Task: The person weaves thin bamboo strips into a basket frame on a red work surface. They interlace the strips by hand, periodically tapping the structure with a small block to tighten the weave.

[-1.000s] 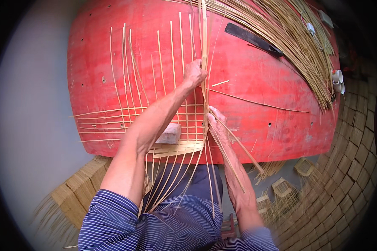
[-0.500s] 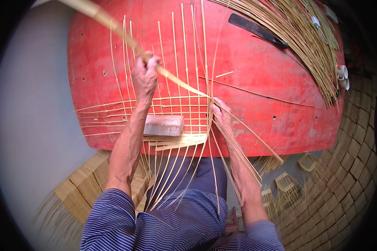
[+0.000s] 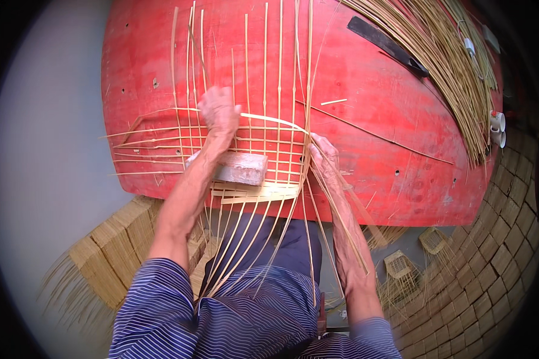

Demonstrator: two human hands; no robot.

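Note:
A half-woven bamboo mat (image 3: 274, 143) lies in front of me, long loose strips running off to the far side, the left and over my lap. My left hand (image 3: 220, 116) is over the weave, somewhat blurred, its fingers curled on a pale bamboo strip (image 3: 269, 119). That strip bows across the upright strips and bends down at the far left. At the weave's right edge my right hand (image 3: 324, 152) pinches a bunch of strips where the pale one turns; their ends trail along my forearm. A stone block (image 3: 242, 169) sits on the mat below my left hand.
The red board (image 3: 365, 149) carries a dark flat blade (image 3: 386, 45), a thin stick (image 3: 377, 131) and a bundle of bamboo strips (image 3: 437, 66). White mugs (image 3: 497, 128) are at its right edge. Woven baskets (image 3: 114, 245) stand lower left; many more (image 3: 485, 281) are stacked on the right.
The pale strip, raised in the air before, now lies across the weave with its end at the left. My left hand has shifted slightly right. My right hand stays at the weave's edge.

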